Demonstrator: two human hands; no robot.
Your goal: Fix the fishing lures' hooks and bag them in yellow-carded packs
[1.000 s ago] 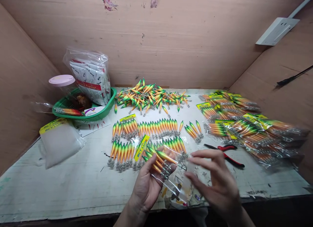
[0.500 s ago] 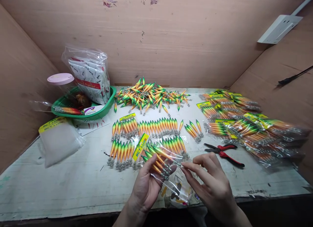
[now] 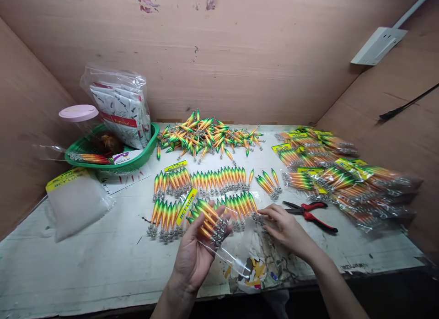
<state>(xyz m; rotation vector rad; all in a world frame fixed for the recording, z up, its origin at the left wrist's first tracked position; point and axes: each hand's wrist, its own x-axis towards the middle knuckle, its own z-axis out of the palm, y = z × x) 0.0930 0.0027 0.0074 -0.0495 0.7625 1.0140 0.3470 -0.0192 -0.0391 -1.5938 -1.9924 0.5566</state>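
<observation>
My left hand (image 3: 197, 248) is closed on a clear plastic bag (image 3: 236, 262) with a yellow BCT LURE header (image 3: 187, 205). Several green-to-orange fishing lures (image 3: 206, 222) lie inside the bag, their metal hook crowns pointing toward me and to the right. My right hand (image 3: 279, 223) is at the right end of the near row of lures (image 3: 242, 204), its fingertips by the hooks of the last lure. Its thumb and forefinger are apart. Behind that is a second row of lures (image 3: 219, 179), upright side by side. The bag in my left hand covers part of the near row.
A large pile of lures (image 3: 209, 133) lies at the back. Filled lure bags (image 3: 356, 181) are stacked on the right, beside red-handled pliers (image 3: 310, 213). On the left are a green basket (image 3: 152, 143) and a stack of empty bags (image 3: 78, 204). A white power socket (image 3: 379, 46) hangs upper right.
My right hand has left the mouth of the bag and moved forward to the near row of lures. My left hand with the bag has shifted a little left, and the view has moved slightly.
</observation>
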